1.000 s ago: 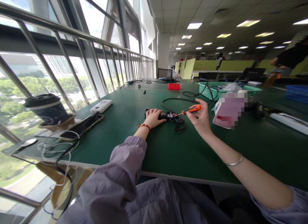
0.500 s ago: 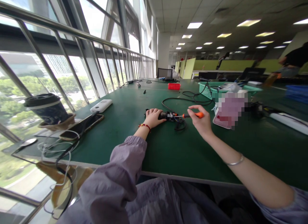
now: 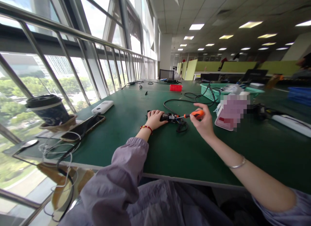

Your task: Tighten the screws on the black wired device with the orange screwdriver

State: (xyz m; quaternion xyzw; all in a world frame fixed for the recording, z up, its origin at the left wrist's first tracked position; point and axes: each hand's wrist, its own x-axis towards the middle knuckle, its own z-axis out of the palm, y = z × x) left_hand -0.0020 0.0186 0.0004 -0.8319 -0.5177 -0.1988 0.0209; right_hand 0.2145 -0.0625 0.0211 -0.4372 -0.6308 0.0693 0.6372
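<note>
Right hand (image 3: 203, 121) has shifted its hold: fingers grip the orange screwdriver (image 3: 187, 115), handle now tilted slightly up, tip at the black device's (image 3: 166, 117) three o'clock end. Left hand (image 3: 154, 119) stays clasped over it on the bench (image 3: 109, 140); driver work looks unfinished.

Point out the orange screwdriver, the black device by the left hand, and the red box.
Orange screwdriver (image 3: 198, 113): head view, on the handle.
Black device (image 3: 171, 118): head view, on the part the hand leaves uncovered.
Red box (image 3: 176, 88): head view, on its front wall.
</note>
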